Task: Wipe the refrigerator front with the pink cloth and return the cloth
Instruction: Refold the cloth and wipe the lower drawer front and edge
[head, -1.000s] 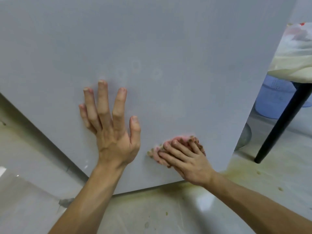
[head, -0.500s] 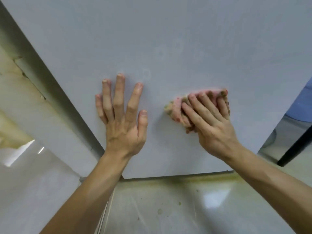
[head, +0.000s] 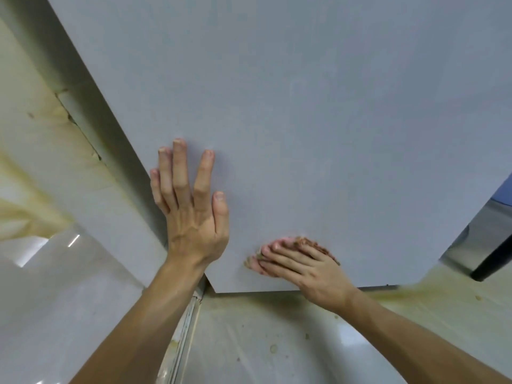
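Note:
The grey refrigerator front (head: pixel 304 106) fills most of the head view. My left hand (head: pixel 191 212) lies flat against it near its lower left edge, fingers straight and spread. My right hand (head: pixel 302 264) presses the pink cloth (head: pixel 315 242) against the door close to its bottom edge. The cloth is bunched under my straight fingers, pink with brown dirty patches, and mostly hidden by the hand.
Below the door lies a glossy tiled floor (head: pixel 263 342) with yellowish stains and specks. A stained wall and the refrigerator's side (head: pixel 91 128) run along the left. At the right edge a dark table leg (head: pixel 496 259) and a blue tub (head: pixel 505 192) show.
My right hand has slid the cloth down the door, from mid-height to near the bottom edge. My left hand stays flat on the door. The view has shifted.

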